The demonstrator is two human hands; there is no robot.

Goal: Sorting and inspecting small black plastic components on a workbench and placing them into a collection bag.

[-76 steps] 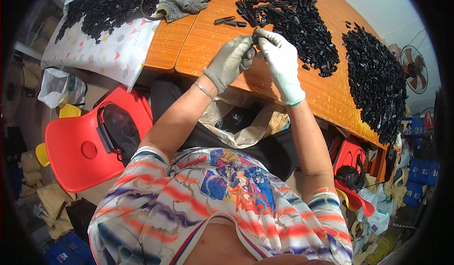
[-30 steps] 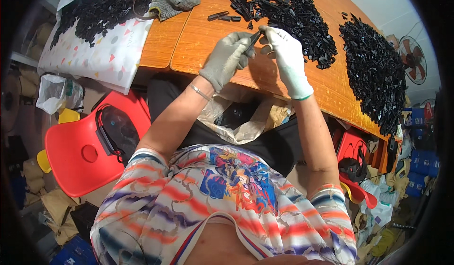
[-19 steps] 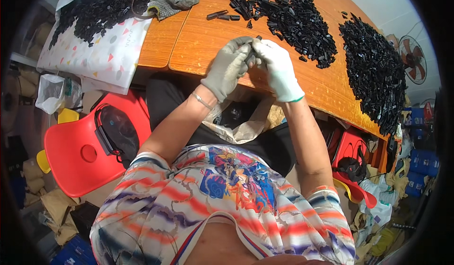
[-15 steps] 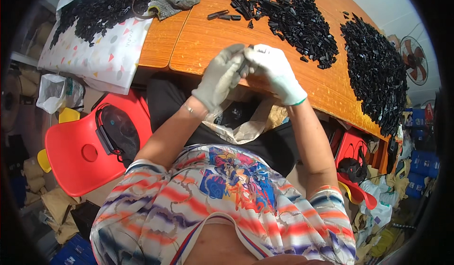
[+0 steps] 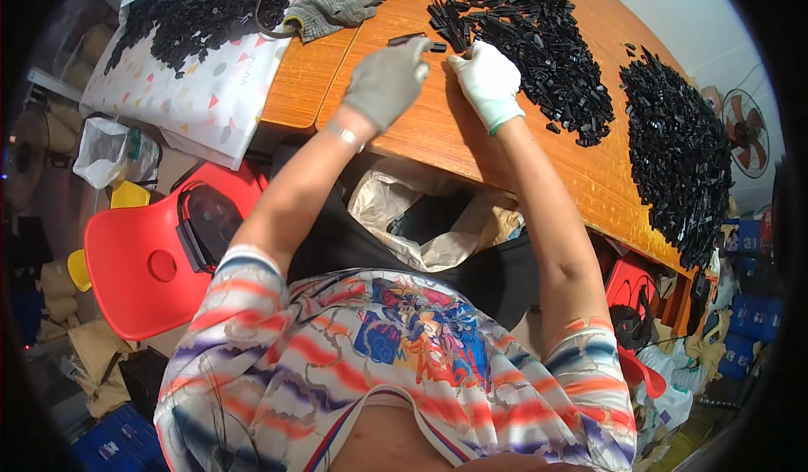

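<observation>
My left hand [image 5: 387,83], in a grey-coated glove, reaches over the wooden table beside a few loose black plastic pieces [image 5: 407,39]. Its fingers are smeared by motion and partly hidden, so their grip does not show. My right hand [image 5: 488,83], in a white glove, is at the near edge of a big heap of black plastic pieces [image 5: 547,68]. Its thumb and forefinger close on a black piece at the heap's edge. Below the table edge, between my legs, an open pale bag [image 5: 379,198] has dark contents.
A second heap of black pieces [image 5: 677,152] covers the table's right side. More pieces [image 5: 198,21] lie on a patterned white sheet [image 5: 198,93] at the left, near grey knitted gloves [image 5: 337,5]. A red chair [image 5: 126,278] stands left; a fan [image 5: 745,131] is far right.
Both hands were together above the table edge, holding a dark piece between them. Now they are apart and farther forward, the right at the heap, the left beside the loose pieces.
</observation>
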